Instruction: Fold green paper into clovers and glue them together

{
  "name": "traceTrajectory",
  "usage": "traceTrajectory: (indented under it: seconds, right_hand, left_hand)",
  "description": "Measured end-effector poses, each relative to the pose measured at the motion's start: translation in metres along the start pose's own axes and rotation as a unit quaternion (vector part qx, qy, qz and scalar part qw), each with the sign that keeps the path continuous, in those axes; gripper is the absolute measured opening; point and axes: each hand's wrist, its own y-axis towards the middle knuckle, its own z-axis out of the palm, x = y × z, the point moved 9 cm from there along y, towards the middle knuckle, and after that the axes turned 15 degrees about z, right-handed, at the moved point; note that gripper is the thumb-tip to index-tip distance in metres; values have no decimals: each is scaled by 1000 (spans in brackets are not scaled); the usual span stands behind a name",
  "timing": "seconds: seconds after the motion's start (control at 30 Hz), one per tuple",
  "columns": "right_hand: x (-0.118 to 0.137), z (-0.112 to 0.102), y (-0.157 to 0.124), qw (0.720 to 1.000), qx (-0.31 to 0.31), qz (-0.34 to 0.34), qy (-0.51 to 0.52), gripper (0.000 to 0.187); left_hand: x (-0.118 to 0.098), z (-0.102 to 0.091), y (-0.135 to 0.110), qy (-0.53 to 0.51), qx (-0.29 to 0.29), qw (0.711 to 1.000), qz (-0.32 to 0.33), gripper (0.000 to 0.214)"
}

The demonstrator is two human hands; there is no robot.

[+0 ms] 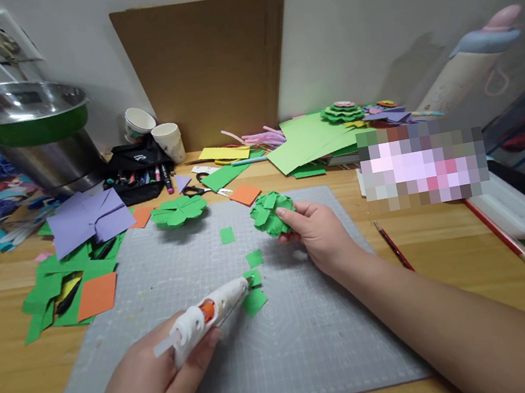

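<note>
My left hand (169, 358) is wrapped round a white hot glue gun (224, 299) with an orange part on its body. The gun's tip points right, over a small green paper square (252, 278); whether it touches the paper I cannot tell. Between thumb and fingers, my right hand (317, 231) pinches a ruffled green paper flower (272, 214), raised over the grey cutting mat (214, 381). More small green squares (227, 235) lie in a loose line between the hands. A flatter green paper flower (178, 212) rests at the mat's far left edge.
Green, orange and purple papers (88, 217) pile up on the left, before a metal bowl (7, 106). Behind the mat are scissors (202, 185), paper cups (168, 142), a black pen pouch (139, 171) and a brown board (210, 70). A red pencil (393, 246) lies right.
</note>
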Motion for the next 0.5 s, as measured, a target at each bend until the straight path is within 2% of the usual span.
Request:
traceTrajectory:
  seconds: [0.17,0.37,0.5]
  right_hand:
    - [1,2,-1,1000,4,2,1,28]
    - [0,3,-1,1000,5,5,-7,28]
    - [0,2,-1,1000,4,2,-5,28]
  left_hand:
    - [10,1,2,6,25,998,-58,32]
    - [17,6,-2,5,39,995,-91,37]
    - [18,0,-4,9,27,995,-94,38]
